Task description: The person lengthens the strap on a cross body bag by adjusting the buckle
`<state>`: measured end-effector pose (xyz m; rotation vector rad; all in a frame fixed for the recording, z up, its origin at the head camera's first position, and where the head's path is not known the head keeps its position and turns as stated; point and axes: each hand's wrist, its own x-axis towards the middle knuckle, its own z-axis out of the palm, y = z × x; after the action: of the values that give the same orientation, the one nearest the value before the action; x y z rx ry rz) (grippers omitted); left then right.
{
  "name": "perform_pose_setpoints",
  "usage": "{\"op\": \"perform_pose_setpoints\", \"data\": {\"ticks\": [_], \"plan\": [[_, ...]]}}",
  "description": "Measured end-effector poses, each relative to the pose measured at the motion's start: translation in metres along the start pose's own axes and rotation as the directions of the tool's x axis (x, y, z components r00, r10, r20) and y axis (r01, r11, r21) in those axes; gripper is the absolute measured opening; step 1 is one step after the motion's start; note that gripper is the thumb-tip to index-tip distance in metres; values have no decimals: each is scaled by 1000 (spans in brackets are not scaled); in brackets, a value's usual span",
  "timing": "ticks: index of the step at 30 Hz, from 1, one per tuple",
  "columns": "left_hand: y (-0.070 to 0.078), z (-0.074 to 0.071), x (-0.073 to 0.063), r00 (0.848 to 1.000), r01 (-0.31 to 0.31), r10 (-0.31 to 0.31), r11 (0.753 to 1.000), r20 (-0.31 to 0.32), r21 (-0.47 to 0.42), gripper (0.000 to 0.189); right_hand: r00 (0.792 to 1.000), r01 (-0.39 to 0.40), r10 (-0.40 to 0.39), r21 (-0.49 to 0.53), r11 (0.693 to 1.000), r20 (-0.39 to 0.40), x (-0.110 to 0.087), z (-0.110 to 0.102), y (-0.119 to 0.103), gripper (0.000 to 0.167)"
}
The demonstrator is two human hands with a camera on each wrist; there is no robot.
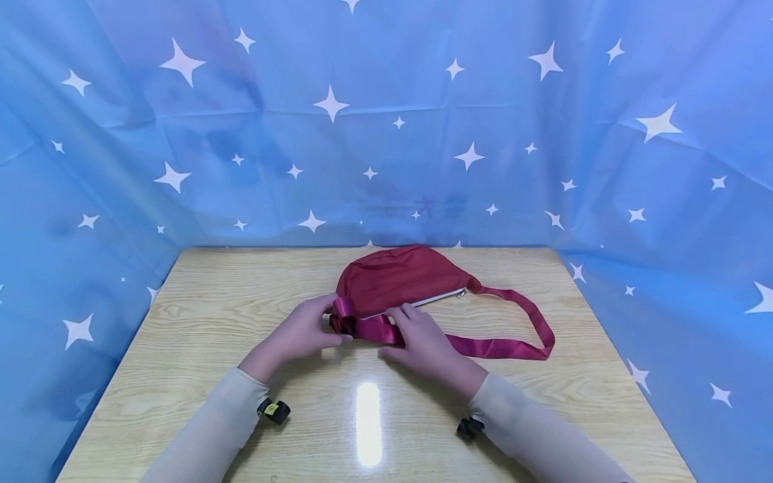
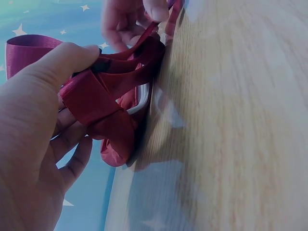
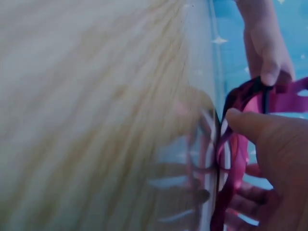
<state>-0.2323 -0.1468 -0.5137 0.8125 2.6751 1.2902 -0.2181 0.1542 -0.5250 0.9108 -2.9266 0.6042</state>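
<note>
A dark red waist bag [image 1: 398, 278] lies on the table with its silver zipper [image 1: 436, 296] facing the person. Its shiny strap [image 1: 501, 347] loops out to the right and runs back along the front. At the bag's left end, my left hand [image 1: 302, 329] pinches folded strap beside a black buckle piece [image 2: 102, 64], partly covered by the thumb. My right hand [image 1: 425, 342] holds the strap just below the zipper; in the left wrist view its fingers [image 2: 155, 10] curl about the band. The bag's underside is hidden.
The pale wood table [image 1: 199, 335] reflects a bright light strip near its front. Blue curtains [image 1: 386, 134] with white stars hang behind it and along both sides. Each wrist carries a small black camera, one on the left sleeve [image 1: 274, 410].
</note>
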Motion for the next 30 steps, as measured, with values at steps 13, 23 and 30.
{"op": "perform_pose_setpoints", "data": {"ticks": [13,23,30], "plan": [[3,-1,-1,1000,25,-25,1000,-7,15,42,996,85,-85,63,994,-5,6,-2,-1,48],[1,-3,-4,999,41,-41,999,-5,6,40,986,163,-164,53,985,18,-3,-23,29,48],[2,-7,-5,998,61,-61,998,2,-4,40,989,142,-143,29,989,46,-16,-33,60,45]]}}
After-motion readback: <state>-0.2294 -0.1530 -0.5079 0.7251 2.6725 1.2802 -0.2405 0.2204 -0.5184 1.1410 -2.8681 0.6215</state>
